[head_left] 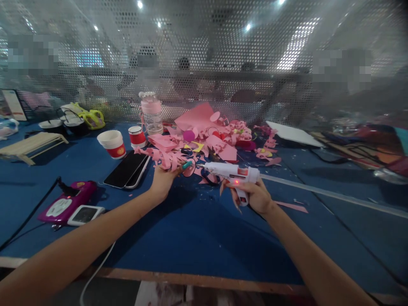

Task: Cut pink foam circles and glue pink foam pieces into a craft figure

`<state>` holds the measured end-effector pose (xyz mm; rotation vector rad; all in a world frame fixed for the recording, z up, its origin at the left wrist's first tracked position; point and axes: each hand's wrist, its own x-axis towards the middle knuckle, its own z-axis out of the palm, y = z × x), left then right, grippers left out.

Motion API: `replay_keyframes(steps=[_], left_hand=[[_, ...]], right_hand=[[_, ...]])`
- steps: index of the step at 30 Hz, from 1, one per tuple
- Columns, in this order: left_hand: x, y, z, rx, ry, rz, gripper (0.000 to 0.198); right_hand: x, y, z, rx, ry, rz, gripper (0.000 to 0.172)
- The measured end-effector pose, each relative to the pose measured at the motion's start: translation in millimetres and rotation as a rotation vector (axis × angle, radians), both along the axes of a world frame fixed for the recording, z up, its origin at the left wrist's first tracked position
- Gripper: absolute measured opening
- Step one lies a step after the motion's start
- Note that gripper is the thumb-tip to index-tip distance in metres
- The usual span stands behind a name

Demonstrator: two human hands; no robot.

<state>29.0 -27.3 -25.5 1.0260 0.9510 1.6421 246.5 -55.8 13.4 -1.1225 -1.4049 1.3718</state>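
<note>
My right hand (259, 196) is wrapped round the handle of a white hot glue gun (223, 169). Its small red light is lit, and a long translucent glue stick (318, 191) runs out of the back to the right. The nozzle points left, close to the fingertips of my left hand (162, 180). Those fingers pinch a fringed pink paper strip (165, 158), and a small round pink paper piece (190, 170) shows beside the teal nail. Whether nozzle and paper touch I cannot tell. Behind both hands lies a heap of pink paper scraps (219, 144).
On the blue table (197, 242) at left are phones (127, 170), paper cups (111, 142), a purple power strip (68, 202) with a cable, and a small wooden rack (35, 144). A clear bottle (152, 112) stands before the perforated screen (204, 55). A white board (291, 134) lies right.
</note>
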Motion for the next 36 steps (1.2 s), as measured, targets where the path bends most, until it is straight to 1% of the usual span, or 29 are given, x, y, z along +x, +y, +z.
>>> replay_keyframes(steps=[3,7,12,19,24,31,36], left_hand=[[0.2,0.0,0.9,-0.01,-0.01,0.004,0.015],[0.9,-0.8,2.3,-0.007,-0.007,0.017,0.015],[1.2,-0.8,1.5,-0.014,0.026,0.051,0.017],[0.6,0.2,0.8,-0.012,-0.003,0.028,0.013],[0.7,-0.4,2.2,-0.009,0.013,0.015,0.011],[-1.1,1.0,-1.6,0.02,0.017,0.034,0.01],[-0.9,2.0,-3.1,0.02,0.017,0.032,0.014]], right_hand=[[-0.3,0.1,-1.1,-0.009,-0.013,-0.018,0.022],[-0.7,0.3,-1.2,0.0,-0.022,0.017,0.022],[-1.1,1.2,-0.5,-0.007,-0.023,0.017,0.022],[-2.5,1.6,2.5,-0.013,-0.006,0.02,0.021],[-3.1,1.8,4.0,-0.005,0.004,0.021,0.019],[-7.4,0.0,9.0,-0.029,0.045,0.021,0.019],[-6.9,1.6,7.9,-0.05,0.063,0.05,0.023]])
